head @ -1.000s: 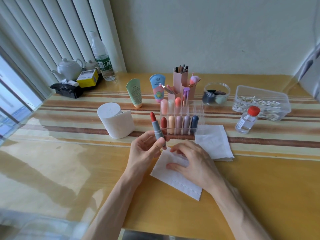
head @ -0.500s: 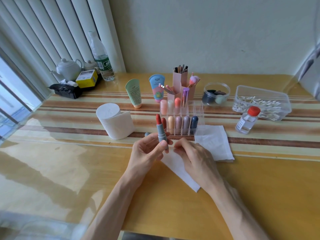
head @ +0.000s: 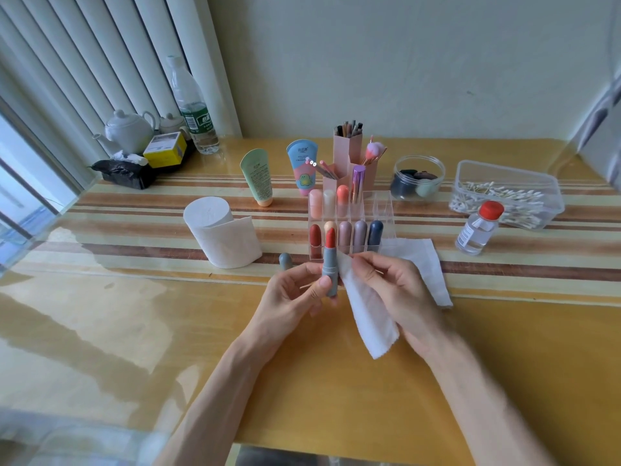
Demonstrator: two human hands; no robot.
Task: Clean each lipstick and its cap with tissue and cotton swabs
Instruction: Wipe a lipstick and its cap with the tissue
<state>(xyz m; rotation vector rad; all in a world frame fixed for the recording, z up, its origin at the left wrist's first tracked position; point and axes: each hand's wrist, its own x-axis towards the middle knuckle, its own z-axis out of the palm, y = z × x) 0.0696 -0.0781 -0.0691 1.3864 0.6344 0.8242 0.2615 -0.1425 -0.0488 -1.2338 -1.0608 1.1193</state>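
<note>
- Grey lipstick (head: 330, 269) is standing upright over the table's (head: 134, 331) middle, left hand (head: 295, 295) gripping its base
- White tissue (head: 368, 314) is hanging pinched in the right hand (head: 401, 290), just beside it
- Cap (head: 285, 261) is lying beyond the left hand

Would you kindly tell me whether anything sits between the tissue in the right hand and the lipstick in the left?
Nothing visible does. The left hand holds the lipstick upright, its red tip bare, and the right hand pinches the tissue, whose upper corner lies right beside the tube.
</note>
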